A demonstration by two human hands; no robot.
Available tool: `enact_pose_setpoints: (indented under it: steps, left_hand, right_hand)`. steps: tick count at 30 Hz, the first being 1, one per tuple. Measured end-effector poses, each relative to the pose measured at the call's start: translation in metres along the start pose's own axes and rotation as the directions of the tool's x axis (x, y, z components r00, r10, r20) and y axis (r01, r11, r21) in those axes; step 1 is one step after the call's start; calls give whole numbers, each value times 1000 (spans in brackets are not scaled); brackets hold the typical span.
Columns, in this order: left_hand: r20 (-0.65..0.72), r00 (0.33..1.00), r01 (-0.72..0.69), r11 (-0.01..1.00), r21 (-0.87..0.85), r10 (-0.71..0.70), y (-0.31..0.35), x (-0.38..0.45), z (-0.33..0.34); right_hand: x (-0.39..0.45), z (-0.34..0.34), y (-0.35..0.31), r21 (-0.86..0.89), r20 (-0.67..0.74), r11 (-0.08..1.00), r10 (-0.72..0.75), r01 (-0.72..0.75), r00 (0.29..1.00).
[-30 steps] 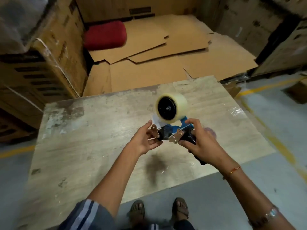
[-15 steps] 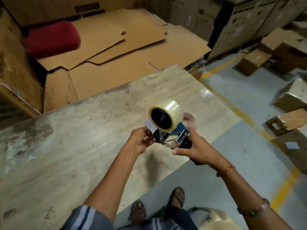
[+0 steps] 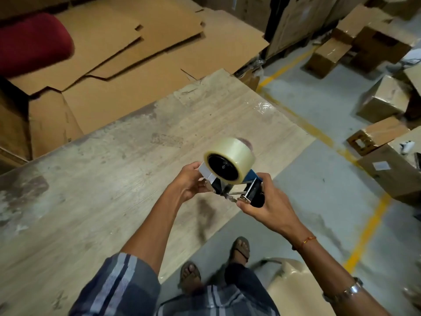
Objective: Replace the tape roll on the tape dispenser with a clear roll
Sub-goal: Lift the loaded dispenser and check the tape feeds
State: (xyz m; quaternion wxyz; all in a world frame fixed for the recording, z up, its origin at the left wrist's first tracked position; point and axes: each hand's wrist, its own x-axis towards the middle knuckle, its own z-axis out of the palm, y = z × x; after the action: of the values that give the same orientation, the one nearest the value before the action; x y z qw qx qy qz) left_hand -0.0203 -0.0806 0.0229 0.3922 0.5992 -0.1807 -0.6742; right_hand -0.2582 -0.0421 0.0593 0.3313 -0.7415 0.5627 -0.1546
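A clear tape roll (image 3: 237, 153) sits on the black hub of a blue tape dispenser (image 3: 248, 183), held in the air above the table's right corner. My right hand (image 3: 266, 206) grips the dispenser's black handle from below. At the dispenser's front end, my left hand (image 3: 189, 181) pinches the loose white end of the tape (image 3: 205, 171) by the metal blade plate. A faint pinkish round object (image 3: 247, 142) lies on the table just behind the roll, mostly hidden by it.
The worn wooden table (image 3: 114, 179) has crumpled clear film (image 3: 264, 107) near its far right corner. Flattened cardboard (image 3: 141, 53) and a red cushion (image 3: 29, 42) lie beyond. Cardboard boxes (image 3: 385, 99) crowd the floor at right. A beige chair seat (image 3: 293, 288) stands by my feet.
My view has swung right and the hands with the dispenser have drifted toward the table's right edge. The dispenser has turned slightly, so its metal front faces me more; both grips are unchanged.
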Motion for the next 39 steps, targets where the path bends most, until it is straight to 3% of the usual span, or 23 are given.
enact_pose_setpoints:
  steps: [11, 14, 19, 23, 29, 32, 37, 39]
  left_hand:
    - [129, 973, 174, 976, 129, -190, -52, 28, 25]
    - [100, 979, 142, 948, 284, -177, -54, 35, 24]
    - [53, 998, -9, 875, 484, -20, -47, 41, 35]
    - [13, 990, -110, 711, 695, 140, -46, 49, 44]
    - [101, 976, -204, 642, 739, 193, -46, 66, 51]
    - [150, 964, -245, 508, 826, 220, -44, 73, 50]
    - [179, 943, -292, 440, 850, 279, -56, 85, 45]
    - [189, 922, -314, 368, 875, 338, -65, 92, 41]
  right_hand:
    - [-27, -8, 42, 77, 24, 989, 122, -123, 992]
    - [-25, -15, 50, 59, 45, 990, 125, -127, 991]
    - [-27, -11, 63, 33, 17, 988, 149, -150, 989]
    - [-32, 5, 77, 44, -2, 982, 186, -186, 983]
    - [-29, 23, 96, 19, -21, 977, 211, -210, 977]
    - [-29, 30, 103, 2, -24, 978, 207, -207, 978]
    - [-26, 37, 109, 35, -7, 978, 208, -207, 978]
    - [-24, 39, 110, 56, -5, 976, 212, -212, 977]
